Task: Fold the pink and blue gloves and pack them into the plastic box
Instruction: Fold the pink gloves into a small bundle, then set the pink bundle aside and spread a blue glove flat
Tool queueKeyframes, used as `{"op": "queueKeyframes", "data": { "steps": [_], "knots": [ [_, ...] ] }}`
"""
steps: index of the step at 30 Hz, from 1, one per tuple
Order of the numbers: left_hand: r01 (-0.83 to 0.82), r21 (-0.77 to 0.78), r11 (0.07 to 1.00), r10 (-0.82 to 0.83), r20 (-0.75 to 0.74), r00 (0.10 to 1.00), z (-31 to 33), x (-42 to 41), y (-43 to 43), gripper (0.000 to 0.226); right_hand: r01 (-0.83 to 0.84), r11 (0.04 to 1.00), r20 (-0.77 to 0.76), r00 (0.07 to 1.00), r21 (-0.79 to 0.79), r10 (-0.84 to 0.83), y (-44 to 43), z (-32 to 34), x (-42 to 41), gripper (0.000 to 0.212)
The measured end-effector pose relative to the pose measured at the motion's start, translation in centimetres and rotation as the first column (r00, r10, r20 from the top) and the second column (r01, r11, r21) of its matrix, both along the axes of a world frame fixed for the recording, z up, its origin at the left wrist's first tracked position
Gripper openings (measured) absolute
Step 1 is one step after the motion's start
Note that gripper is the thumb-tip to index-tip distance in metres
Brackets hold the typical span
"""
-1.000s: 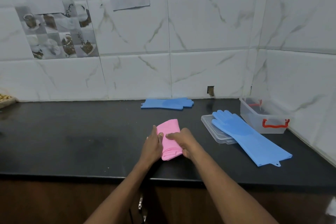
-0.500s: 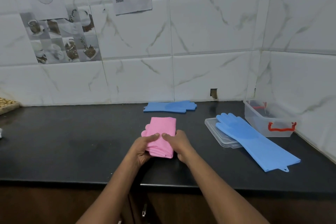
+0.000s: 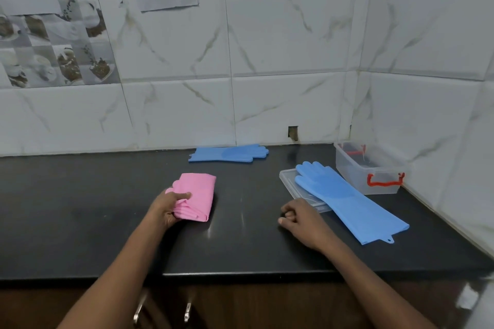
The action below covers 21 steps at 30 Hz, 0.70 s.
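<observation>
Left hand (image 3: 165,208) grips the folded pink gloves (image 3: 199,193), thumb on top and fingers curled under the near left corner. Right hand (image 3: 302,219) holds nothing, with its fingers curled in against the palm. It rests on the black counter (image 3: 80,208).

The pink gloves make one flat, roughly square bundle with several stacked layers showing at its near edge and scalloped fingertips poking out on its left side. The bundle lies well to the left of the plastic box (image 3: 371,168). That box is clear, open-topped and has red handles.

Two blue gloves are in view, both unfolded. One long blue glove (image 3: 347,200) lies just left of the box, its fingers resting on the clear lid (image 3: 290,181). The second blue glove (image 3: 230,153) lies farther left of the box, against the wall. I count one box and one lid.

Half a second ago both hands pinched the pink bundle. Now the right hand has let go and sits between the bundle and the box.
</observation>
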<state>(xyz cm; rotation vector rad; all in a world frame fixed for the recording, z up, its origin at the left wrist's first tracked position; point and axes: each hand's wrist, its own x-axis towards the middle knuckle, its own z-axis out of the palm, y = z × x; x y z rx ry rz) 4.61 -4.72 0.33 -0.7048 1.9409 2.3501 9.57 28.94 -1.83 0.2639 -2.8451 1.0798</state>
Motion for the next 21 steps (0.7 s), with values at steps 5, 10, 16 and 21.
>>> {"op": "queueKeyframes", "data": {
  "steps": [5, 10, 16, 21],
  "knots": [
    [-0.125, 0.003, 0.992, 0.125, -0.037, 0.991, 0.1, -0.7, -1.2, 0.049, -0.021, 1.000, -0.034, 0.999, -0.007, 0.021, 0.4, -0.1, 0.6, 0.024],
    [0.010, -0.081, 0.997, -0.006, 0.045, 0.999, 0.9, -1.4, -0.8, 0.021, -0.009, 0.999, -0.081, 0.997, -0.038, 0.006, 0.5, -0.4, 0.7, 0.020],
    [0.014, -0.472, 0.882, 0.048, 0.120, 0.992, 1.5, -1.7, 0.3, 0.053, 0.267, 0.934, -0.376, 0.912, 0.236, -0.166, 0.7, -0.7, 0.5, 0.040],
    [-0.200, -0.829, 0.523, 0.114, -0.165, 0.980, -0.9, -0.5, 1.1, 0.076, 0.344, 0.742, -0.297, 0.933, 0.575, -0.203, 5.5, -0.5, -1.7, 0.063]
  ]
}}
